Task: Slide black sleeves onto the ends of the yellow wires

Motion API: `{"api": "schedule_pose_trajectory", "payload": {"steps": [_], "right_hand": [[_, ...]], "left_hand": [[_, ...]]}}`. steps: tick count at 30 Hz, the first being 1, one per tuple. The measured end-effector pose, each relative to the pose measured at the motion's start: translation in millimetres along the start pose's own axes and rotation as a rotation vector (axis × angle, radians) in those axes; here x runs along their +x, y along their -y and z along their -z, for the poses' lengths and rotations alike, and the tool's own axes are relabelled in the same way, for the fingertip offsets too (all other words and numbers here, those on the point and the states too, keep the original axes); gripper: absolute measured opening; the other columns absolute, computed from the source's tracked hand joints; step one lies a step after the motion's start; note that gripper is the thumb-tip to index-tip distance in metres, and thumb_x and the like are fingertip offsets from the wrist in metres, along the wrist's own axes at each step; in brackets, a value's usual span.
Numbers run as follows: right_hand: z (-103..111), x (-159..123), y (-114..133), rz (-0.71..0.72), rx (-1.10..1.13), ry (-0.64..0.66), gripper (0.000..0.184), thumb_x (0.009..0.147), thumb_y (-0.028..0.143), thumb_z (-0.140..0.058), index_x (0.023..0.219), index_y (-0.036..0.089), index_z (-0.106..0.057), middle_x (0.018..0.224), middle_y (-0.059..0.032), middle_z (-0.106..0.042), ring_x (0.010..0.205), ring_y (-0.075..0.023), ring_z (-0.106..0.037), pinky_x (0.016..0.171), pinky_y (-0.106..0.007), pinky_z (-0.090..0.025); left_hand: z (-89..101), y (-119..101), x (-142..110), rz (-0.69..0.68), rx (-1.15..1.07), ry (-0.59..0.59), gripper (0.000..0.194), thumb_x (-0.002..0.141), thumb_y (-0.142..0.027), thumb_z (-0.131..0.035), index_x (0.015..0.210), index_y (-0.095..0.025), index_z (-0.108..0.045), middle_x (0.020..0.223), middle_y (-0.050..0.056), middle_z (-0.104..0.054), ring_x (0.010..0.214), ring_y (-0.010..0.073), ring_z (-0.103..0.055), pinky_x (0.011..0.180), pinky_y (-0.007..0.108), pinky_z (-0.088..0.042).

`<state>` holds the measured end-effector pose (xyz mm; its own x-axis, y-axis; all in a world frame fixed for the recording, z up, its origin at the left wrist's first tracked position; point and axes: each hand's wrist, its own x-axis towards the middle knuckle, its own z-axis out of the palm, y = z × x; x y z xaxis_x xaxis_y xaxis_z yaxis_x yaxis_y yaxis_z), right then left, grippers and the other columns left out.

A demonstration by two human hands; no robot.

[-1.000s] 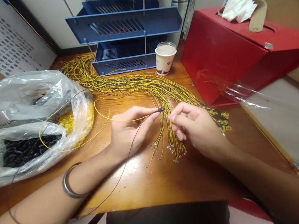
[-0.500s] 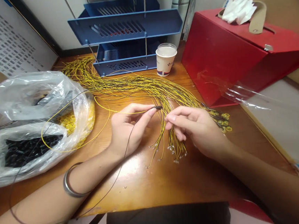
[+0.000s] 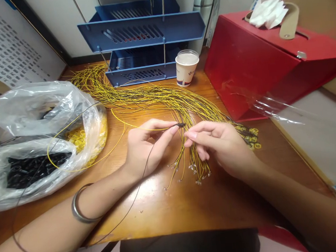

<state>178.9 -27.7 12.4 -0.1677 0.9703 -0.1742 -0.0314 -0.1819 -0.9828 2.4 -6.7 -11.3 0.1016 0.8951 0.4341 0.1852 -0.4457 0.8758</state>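
My left hand (image 3: 149, 145) pinches a small black piece (image 3: 181, 125) between thumb and forefinger. A yellow wire (image 3: 140, 127) and a thin black wire (image 3: 140, 187) trail back from this grip. Close to the right of the black piece is my right hand (image 3: 216, 139), its thumb and forefinger pressed together; what they hold, if anything, is too small to make out. Below and behind both hands lies a bundle of yellow and black wires (image 3: 153, 94), with small metal terminals (image 3: 197, 174) at the near ends. Yellow ring-shaped parts (image 3: 254, 138) sit at the ends farther right.
At left, clear plastic bags hold black caps (image 3: 33, 171) and yellow rings (image 3: 78, 139). Behind the wires stand a blue tiered tray (image 3: 145, 34) and a paper cup (image 3: 187, 69). A red box (image 3: 256, 63) with tissues (image 3: 268, 12) occupies the right side of the wooden table (image 3: 152, 217).
My left hand has shifted slightly right and down with the black piece. The right hand's fingertips have moved a little left, narrowing the gap between the hands.
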Motion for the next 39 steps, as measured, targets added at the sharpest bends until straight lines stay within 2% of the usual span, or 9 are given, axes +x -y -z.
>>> {"api": "schedule_pose_trajectory", "payload": {"steps": [9,12,15,18,22,29,33,39], "right_hand": [[-1,1,0,0.003,-0.023,-0.003,0.017,0.084,0.03,-0.067,0.081,0.013,-0.07,0.079,-0.0055,-0.075,0.04,-0.0038,-0.051,0.04,-0.017,-0.039],[0,2,2,-0.006,-0.029,0.057,0.023,0.087,0.036,-0.063,0.09,0.013,-0.07,0.09,-0.0086,-0.076,0.043,-0.0055,-0.056,0.04,-0.018,-0.041],[2,3,2,-0.006,0.012,0.064,0.031,0.091,0.043,-0.056,0.1,0.015,-0.067,0.098,-0.0104,-0.075,0.046,-0.0091,-0.062,0.038,-0.02,-0.043],[1,3,1,0.078,-0.042,-0.028,0.024,0.088,0.036,-0.061,0.102,0.017,-0.065,0.087,-0.0061,-0.074,0.045,-0.0087,-0.061,0.039,-0.02,-0.044],[-3,-3,-4,0.302,-0.243,-0.146,0.019,0.079,0.023,-0.071,0.099,0.02,-0.07,0.085,-0.0029,-0.072,0.051,-0.0093,-0.062,0.045,-0.021,-0.048],[-5,-10,-5,0.528,-0.569,-0.281,0.012,0.08,0.027,-0.071,0.091,0.026,-0.075,0.072,-0.001,-0.071,0.051,-0.0111,-0.057,0.047,-0.025,-0.048],[-4,-11,-5,0.588,-0.617,-0.294,0.01,0.082,0.028,-0.07,0.091,0.027,-0.075,0.081,-0.0021,-0.073,0.057,-0.0126,-0.06,0.05,-0.026,-0.049],[-5,-12,-5,0.555,-0.597,-0.295,0.011,0.082,0.023,-0.068,0.091,0.026,-0.074,0.079,-0.0015,-0.073,0.058,-0.013,-0.062,0.051,-0.027,-0.051]], "left_hand": [[-0.5,0,0,-0.011,0.038,-0.037,0.009,0.08,-0.023,-0.073,0.088,-0.021,-0.075,0.086,0.003,-0.077,0.074,0.0149,-0.072,0.065,0.025,-0.059],[-0.3,-1,3,0.051,-0.038,-0.035,0.008,0.08,-0.024,-0.074,0.087,-0.02,-0.075,0.086,0.003,-0.077,0.073,0.0147,-0.072,0.063,0.024,-0.058],[1.1,-2,6,0.126,-0.128,-0.013,0.009,0.08,-0.024,-0.074,0.086,-0.019,-0.075,0.081,0.003,-0.076,0.058,0.0111,-0.068,0.052,0.021,-0.055],[2.4,-4,6,0.129,-0.134,0.01,0.008,0.08,-0.024,-0.073,0.083,-0.017,-0.076,0.07,0.001,-0.074,0.045,0.0082,-0.061,0.043,0.018,-0.05],[2.8,-5,4,0.092,-0.147,0.085,0.008,0.081,-0.023,-0.071,0.084,-0.018,-0.077,0.071,0.002,-0.075,0.045,0.0089,-0.061,0.042,0.019,-0.049],[3.5,-8,4,0.107,-0.16,0.216,0.013,0.084,-0.025,-0.067,0.084,-0.016,-0.076,0.057,0.001,-0.069,0.045,0.0098,-0.058,0.045,0.02,-0.049],[2.8,-4,3,0.146,-0.281,0.228,0.014,0.086,-0.026,-0.066,0.088,-0.016,-0.074,0.059,0.001,-0.068,0.046,0.009,-0.059,0.047,0.019,-0.049],[1.8,-3,3,0.178,-0.318,0.194,0.012,0.085,-0.028,-0.068,0.085,-0.016,-0.072,0.058,0.0,-0.068,0.046,0.0095,-0.06,0.047,0.02,-0.048]]}}
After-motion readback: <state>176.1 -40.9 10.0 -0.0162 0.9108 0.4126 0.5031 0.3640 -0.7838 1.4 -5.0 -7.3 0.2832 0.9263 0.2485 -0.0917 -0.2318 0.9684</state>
